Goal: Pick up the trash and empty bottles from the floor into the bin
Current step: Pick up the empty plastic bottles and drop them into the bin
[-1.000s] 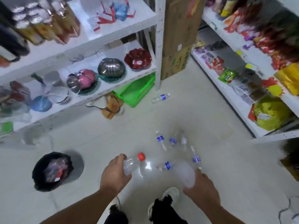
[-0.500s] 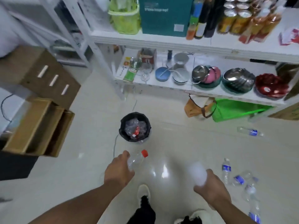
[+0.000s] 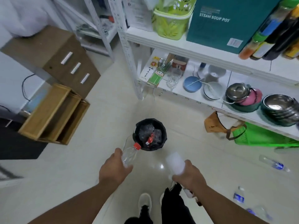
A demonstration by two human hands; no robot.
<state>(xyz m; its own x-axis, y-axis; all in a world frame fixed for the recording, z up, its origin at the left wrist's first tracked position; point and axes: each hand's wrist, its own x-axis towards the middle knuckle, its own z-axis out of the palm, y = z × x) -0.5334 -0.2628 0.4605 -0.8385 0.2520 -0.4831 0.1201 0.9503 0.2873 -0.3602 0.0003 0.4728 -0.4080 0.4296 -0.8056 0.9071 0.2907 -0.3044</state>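
Observation:
A black bin (image 3: pixel 159 145) lined with a dark bag stands on the pale floor ahead of me, with crushed clear bottles and a red-labelled scrap inside. My left hand (image 3: pixel 114 170) grips a clear bottle with a red cap (image 3: pixel 130 153), its cap reaching the bin's near rim. My right hand (image 3: pixel 188 175) holds a clear bottle (image 3: pixel 174 163) bottom end up, a little right of the bin. Blue-labelled empty bottles lie on the floor at the right (image 3: pixel 275 164) and lower right (image 3: pixel 239 196).
A white shelf unit (image 3: pixel 194 96) with bowls, pots and glasses runs along the right. A brown bag (image 3: pixel 213 123) and green basket (image 3: pixel 258 136) sit under it. A wooden crate (image 3: pixel 53 113) and a brown drawer cabinet (image 3: pixel 64 57) stand at the left.
I have turned left from the bottle pile and moved closer to the bin. Both hands keep their bottles, and the red-capped one now reaches the bin's rim.

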